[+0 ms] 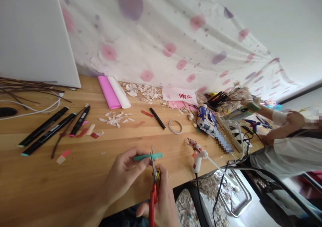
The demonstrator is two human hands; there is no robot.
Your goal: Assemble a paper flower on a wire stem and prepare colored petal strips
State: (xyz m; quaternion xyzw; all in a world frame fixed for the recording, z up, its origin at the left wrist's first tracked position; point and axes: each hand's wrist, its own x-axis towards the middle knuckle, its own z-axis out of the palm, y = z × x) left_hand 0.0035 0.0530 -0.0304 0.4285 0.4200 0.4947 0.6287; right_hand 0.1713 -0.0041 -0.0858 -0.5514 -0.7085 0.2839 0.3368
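Between the thumb and fingers of my left hand (128, 166) is a narrow teal strip (157, 156), held out to the right over the table's front part. My right hand (163, 193) grips red-handled scissors (153, 193), blades pointing away from me. The blades cross the teal strip just beyond my left thumb; short notches show along the strip's right end. Part of the scissors' handle is hidden by my right hand. To the right, a white glue gun (198, 160) stands with a small red light showing.
Black markers (47, 134) and paper scraps lie left. A pink roll (109, 92), pale petals (143, 92), a black pen (157, 118) and a tape ring (175, 127) lie farther back. A blue packet (207, 119) and power strip (230, 129) are right, near another person (284, 143).
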